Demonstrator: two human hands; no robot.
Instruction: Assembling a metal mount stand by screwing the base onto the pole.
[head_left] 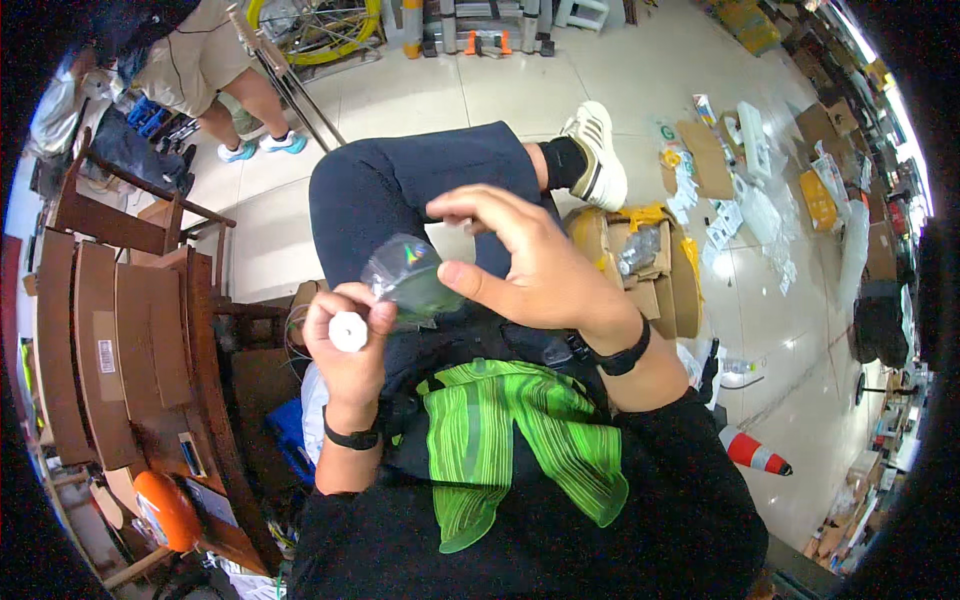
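My left hand (345, 365) is closed around a white piece (348, 332) with a roundish, many-sided end and a small dark hole in its middle. A clear plastic bag (395, 270) stands up from between that hand's thumb and fingers, with a small coloured mark on it. Whatever the bag holds is hard to make out. Facing it from the right is my right hand (530, 250), its fingers stretched and the thumb apart. The thumb tip is close to the bag's edge; I cannot tell whether they touch. Both hands are over my lap.
An open cardboard box (640, 270) stands by my shoe (600, 155). Plastic wrap (765, 215) and cardboard scraps litter the floor at right. Left are a wooden desk (215, 400) with cartons (105, 350), an orange object (168, 510) and a wooden chair (110, 200). Another person (200, 70) stands far left.
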